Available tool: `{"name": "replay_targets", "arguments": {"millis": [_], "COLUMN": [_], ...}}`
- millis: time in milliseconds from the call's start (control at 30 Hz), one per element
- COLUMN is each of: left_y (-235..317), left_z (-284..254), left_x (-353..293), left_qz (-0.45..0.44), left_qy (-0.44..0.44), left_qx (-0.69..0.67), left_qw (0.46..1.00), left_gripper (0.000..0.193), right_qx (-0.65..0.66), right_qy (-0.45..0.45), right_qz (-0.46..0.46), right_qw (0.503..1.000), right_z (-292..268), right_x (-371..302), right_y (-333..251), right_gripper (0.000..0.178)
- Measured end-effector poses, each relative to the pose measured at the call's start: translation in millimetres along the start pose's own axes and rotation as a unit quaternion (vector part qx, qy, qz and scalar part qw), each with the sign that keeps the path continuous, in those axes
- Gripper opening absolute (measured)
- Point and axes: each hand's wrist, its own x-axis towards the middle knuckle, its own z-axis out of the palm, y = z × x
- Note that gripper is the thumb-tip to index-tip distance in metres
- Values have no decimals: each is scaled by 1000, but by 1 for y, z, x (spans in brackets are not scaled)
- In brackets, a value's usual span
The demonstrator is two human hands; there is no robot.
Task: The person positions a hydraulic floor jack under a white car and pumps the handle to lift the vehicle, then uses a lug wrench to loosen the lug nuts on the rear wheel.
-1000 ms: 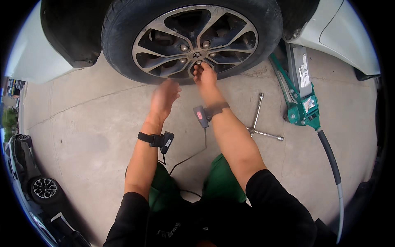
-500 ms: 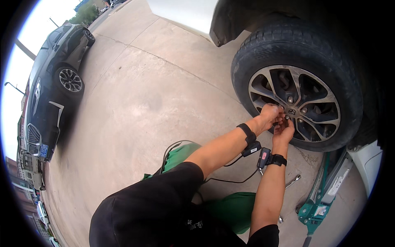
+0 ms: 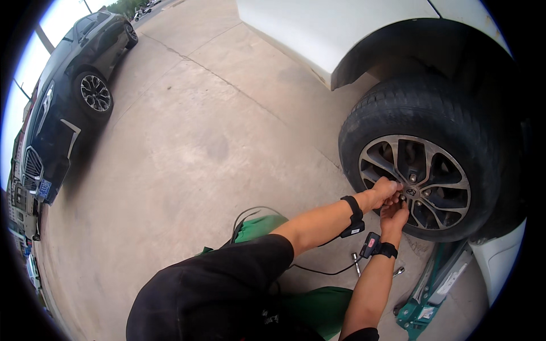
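Note:
A black tyre (image 3: 364, 122) on a dark and silver alloy wheel (image 3: 456, 184) stands in the wheel arch of a white car. My left hand (image 3: 384, 191) is closed at the left side of the hub, its fingertips pinched around a lug nut they mostly cover. Just below it, my right hand (image 3: 394, 217) points upward, with thumb and fingers closed on another lug nut (image 3: 403, 198) beside the centre cap (image 3: 410, 192). Further lug nuts sit uncovered above the cap, one of them at the top (image 3: 413, 178). Both wrists wear black straps with small cabled boxes.
A green floor jack (image 3: 420, 310) reaches under the car at the lower right. Chrome socket ends of a wrench (image 3: 356, 262) lie on the concrete behind my right forearm. The white body panel (image 3: 296, 34) overhangs above. A dark car (image 3: 62, 102) is parked at far left.
My view has shifted, so the wheel and car sit lower in it and more white bodywork shows. Both hands stay at the hub in nearly the same grip.

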Motion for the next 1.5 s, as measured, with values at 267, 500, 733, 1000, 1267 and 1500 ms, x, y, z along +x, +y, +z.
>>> {"name": "replay_targets", "arguments": {"millis": [267,500,733,1000,1267,1500], "left_y": [-3,-6,-6,1,7,0], "left_z": [3,7,3,18,19,2], "left_x": [-1,7,-3,-9,-11,-1], "left_qz": [-85,-41,-67,-40,-80,-55], "left_qy": [-67,-43,-20,-1,-5,-43], "left_qx": [-183,-161,-230,-202,-193,-180], "left_qw": [977,985,971,979,978,981], "left_gripper": [32,27,16,11,33,26], "right_qx": [3,2,-4,15,73,99], "right_qy": [18,-18,-55,-47,2,-3], "right_qz": [-27,-31,-42,-47,-61,-79], "right_qw": [999,999,998,998,995,992], "right_z": [1,-7,-10,-9,-17,-5], "right_x": [3,10,11,9,28,23], "right_y": [2,-2,6,-7,2,10], "right_gripper": [26,26,25,25,22,24]}}
